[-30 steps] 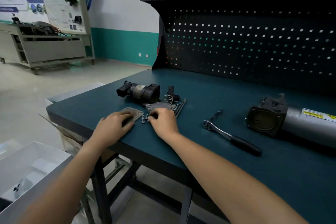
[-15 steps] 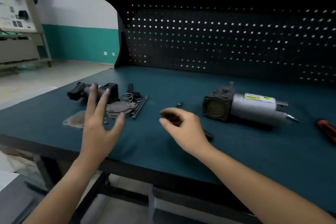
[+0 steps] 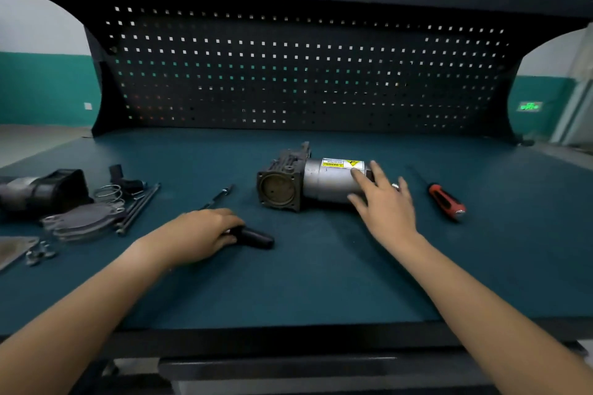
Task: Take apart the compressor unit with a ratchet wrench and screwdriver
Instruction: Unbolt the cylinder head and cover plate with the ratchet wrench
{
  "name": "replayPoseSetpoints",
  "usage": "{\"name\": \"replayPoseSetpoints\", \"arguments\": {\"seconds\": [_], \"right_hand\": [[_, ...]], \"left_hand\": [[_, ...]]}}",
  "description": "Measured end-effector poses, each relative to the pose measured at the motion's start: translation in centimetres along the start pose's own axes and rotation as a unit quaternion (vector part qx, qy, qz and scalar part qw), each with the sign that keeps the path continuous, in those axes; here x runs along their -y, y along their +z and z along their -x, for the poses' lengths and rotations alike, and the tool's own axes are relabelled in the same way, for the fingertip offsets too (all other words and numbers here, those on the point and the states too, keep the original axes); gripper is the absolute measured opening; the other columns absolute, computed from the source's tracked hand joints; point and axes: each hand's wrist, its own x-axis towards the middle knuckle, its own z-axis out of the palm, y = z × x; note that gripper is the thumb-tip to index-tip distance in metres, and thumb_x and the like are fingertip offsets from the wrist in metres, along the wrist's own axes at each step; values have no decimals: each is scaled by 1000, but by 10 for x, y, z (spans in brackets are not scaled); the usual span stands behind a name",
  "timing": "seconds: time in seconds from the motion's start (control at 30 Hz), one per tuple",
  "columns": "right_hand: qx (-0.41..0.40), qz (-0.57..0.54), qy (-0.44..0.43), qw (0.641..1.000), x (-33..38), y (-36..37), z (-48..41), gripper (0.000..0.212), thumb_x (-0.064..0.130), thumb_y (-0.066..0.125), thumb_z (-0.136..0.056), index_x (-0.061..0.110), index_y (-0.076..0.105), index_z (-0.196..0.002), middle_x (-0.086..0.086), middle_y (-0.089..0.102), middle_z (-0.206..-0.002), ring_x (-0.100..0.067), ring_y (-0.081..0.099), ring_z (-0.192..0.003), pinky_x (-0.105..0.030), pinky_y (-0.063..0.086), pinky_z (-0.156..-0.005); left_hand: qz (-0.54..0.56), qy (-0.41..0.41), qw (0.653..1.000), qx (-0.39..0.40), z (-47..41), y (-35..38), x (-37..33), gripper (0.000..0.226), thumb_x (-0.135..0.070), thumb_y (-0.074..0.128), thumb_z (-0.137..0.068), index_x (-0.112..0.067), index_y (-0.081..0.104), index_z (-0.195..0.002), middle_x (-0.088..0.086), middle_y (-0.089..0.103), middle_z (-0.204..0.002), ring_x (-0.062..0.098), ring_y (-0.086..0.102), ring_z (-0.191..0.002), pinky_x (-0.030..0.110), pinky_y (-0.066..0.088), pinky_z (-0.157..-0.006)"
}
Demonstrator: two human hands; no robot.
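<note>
the grey metal cylinder compressor unit (image 3: 324,184) with a dark cast head and a yellow warning label lies on its side in the middle of the dark teal worktop (image 3: 321,285), its round open face turned to the left front. the right grip (image 3: 385,202), a bare hand, is released: the fingers are spread and straight, and their tips touch the right end of the cylinder. the left grip (image 3: 199,234) lies on the black-handled steel ratchet wrench (image 3: 256,239), fingers curled over the handle, whose end sticks out to the right. the wrench rests flat on the worktop, just left of and nearer than the compressor unit. a red and black screwdriver (image 3: 446,200) lies to the right of the right grip, apart from it. at the far left sit removed parts: a dark housing (image 3: 45,191), a wire spring (image 3: 109,192), grey flat plates (image 3: 83,221) and long thin bolts (image 3: 138,208). a black pegboard (image 3: 288,74) stands behind.
</note>
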Motion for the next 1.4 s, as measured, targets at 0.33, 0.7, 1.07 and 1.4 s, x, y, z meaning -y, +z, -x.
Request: {"name": "replayPoseSetpoints", "arguments": {"seconds": [0.33, 0.7, 1.07, 1.4], "right_hand": [[-11, 20, -48, 999, 6, 16, -42, 44, 35, 38, -99, 21, 33, -141, -10, 23, -153, -30, 52, -117, -38, 21, -110], [13, -29, -40, 999, 33, 7, -57, 44, 34, 38, -99, 21, 35, -141, -5, 10, -157, -26, 11, -143, -46, 11, -114], [94, -133, -147, 976, 60, -83, 71, 67, 23, 49, -87, 22, 13, -143, -7, 46, -127, -35, 52, -108, -40, 43, -83], [-249, -506, 80, 822, -15, -71, 37, 25, 17, 69, -81, 29, 49, -73, 9, 53, -53, -3, 48, -50, -21, 43, -53]], "left_hand": [[19, 57, 994, -89, 8, 11, 10, 38, -30, 40, -99, -25, 42, -136, -4, 50, -123, 13, 50, -111, 23, 38, -91], [66, 86, 955, -275, 29, 10, 8, 28, -17, 54, -87, -9, 62, -112, 15, 66, -90, 32, 66, -78, 45, 56, -64], [-137, 212, 883, -395, 12, -49, -90, 57, 13, 69, -49, -13, 64, -99, 13, 63, -83, 25, 45, -88, 62, 44, -73], [111, 251, 842, -464, -28, -72, -143, 36, -16, 49, -87, -14, 49, -122, 23, 52, -124, 29, 43, -119, 62, 40, -92]]}}
